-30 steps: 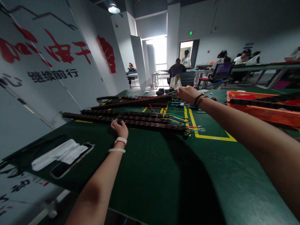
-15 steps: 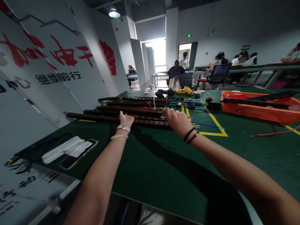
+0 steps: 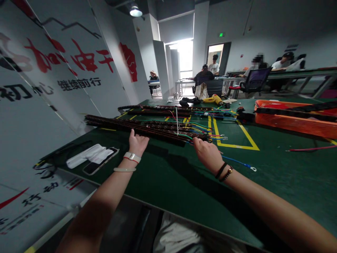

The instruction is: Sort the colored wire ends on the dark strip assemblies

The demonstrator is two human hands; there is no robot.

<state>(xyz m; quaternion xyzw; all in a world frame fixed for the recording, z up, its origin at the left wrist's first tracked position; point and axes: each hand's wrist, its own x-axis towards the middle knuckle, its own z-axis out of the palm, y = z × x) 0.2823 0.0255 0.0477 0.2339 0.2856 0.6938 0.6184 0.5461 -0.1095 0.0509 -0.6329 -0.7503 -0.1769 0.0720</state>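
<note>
A long dark cable harness (image 3: 160,134) lies slantwise toward me at the front of several others. My right hand (image 3: 207,153) is closed around its right end, where coloured wires come out. From that fist a blue wire (image 3: 237,161) with a ring terminal reaches to the right. My left hand (image 3: 138,142) is at the harness's near side, thumb up, its other fingers partly hidden; it looks wrapped around the harness. Just behind, more harnesses (image 3: 147,122) lie side by side, with wire ends and ring terminals at their right. A white cable tie (image 3: 177,121) stands up among them.
An orange basket (image 3: 295,123) holding dark harnesses stands at the right on the green table (image 3: 168,175). A phone (image 3: 101,161) with white paper lies near the left edge. Behind are a yellow heat gun (image 3: 216,99) and a black item (image 3: 189,101). People sit at far tables.
The front harness has come toward me, apart from the others, with both hands on it. Its blue wire end has moved nearer and right. The view has turned slightly left.
</note>
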